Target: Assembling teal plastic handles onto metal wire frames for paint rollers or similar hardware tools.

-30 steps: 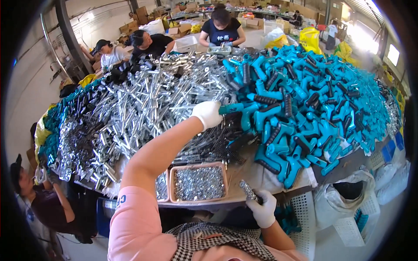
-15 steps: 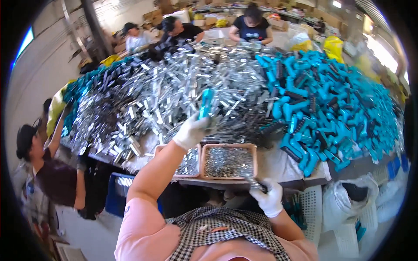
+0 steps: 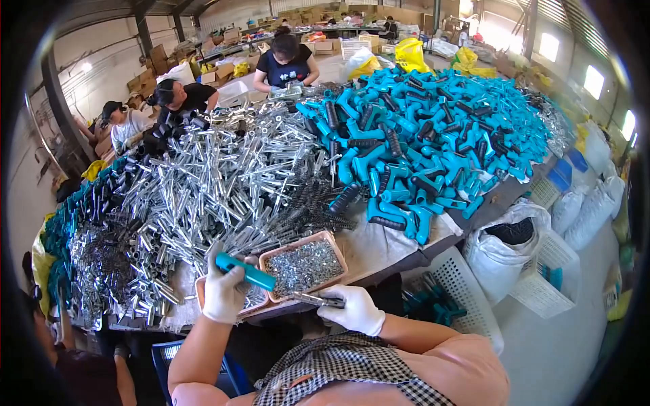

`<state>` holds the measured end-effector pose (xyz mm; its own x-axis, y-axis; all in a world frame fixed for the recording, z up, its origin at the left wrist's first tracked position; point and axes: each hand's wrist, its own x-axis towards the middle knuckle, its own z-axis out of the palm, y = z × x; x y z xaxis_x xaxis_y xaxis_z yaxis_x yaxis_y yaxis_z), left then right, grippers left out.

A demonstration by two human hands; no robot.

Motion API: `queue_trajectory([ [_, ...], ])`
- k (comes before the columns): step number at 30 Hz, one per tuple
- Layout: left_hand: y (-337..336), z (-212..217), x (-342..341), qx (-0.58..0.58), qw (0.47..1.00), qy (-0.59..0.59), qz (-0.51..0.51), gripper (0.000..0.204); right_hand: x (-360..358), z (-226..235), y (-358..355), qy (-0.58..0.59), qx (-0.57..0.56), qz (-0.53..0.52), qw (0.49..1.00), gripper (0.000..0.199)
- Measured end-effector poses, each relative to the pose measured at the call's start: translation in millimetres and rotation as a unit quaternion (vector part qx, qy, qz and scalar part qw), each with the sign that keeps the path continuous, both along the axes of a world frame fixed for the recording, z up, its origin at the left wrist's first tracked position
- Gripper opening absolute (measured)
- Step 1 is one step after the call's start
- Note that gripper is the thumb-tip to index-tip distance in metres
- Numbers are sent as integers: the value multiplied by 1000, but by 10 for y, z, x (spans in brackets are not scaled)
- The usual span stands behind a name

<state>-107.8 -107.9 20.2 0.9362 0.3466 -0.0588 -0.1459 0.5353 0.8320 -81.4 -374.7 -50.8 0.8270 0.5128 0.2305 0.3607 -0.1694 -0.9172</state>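
Observation:
Gloved in white, my left hand (image 3: pixel 223 291) grips a teal tubular plastic housing (image 3: pixel 252 274), its far end pointing right and toward me. My right hand (image 3: pixel 355 311), also in a white glove, is closed round a slim silver metal shaft (image 3: pixel 313 299). The shaft's tip points left, just short of the housing's end, apart from it. Behind both hands sits a pink tray (image 3: pixel 344 265) full of tiny metal parts. A second pink tray (image 3: pixel 201 292) is partly hidden by my left hand and holds small shiny pieces.
Silver metal tubes (image 3: pixel 223 179) are heaped mid-table, with dark springs (image 3: pixel 308 203) beside them. Teal housings with black grips (image 3: pixel 433 142) pile up at right. A white perforated crate (image 3: pixel 467 291) and a white sack (image 3: pixel 504 254) stand lower right. Several co-workers are around the table.
My view has swung to the right. The left hand has come down with the teal housing, now turned sideways, and the right hand has brought the metal shaft close to it.

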Motion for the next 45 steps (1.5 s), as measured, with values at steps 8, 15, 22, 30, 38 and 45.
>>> queue_trajectory([
  [8,-242,-368,-807,214,963,151,-58,25,-41,67,141,-60,-27,103,993,35],
  [15,45,-103,-820,444,849,102,-266,27,-171,143,213,-24,-137,151,979,54],
  [22,0,-338,-948,399,886,133,-195,45,-116,22,332,42,-145,223,963,51],
  [30,20,-421,-1132,266,911,238,-205,43,-94,-59,362,106,-143,249,952,52],
  [38,-132,-660,-925,285,926,184,-168,39,-5,133,592,67,-136,286,946,63],
  [45,304,-521,-318,639,750,43,-165,25,195,11,756,0,-131,218,967,32],
])
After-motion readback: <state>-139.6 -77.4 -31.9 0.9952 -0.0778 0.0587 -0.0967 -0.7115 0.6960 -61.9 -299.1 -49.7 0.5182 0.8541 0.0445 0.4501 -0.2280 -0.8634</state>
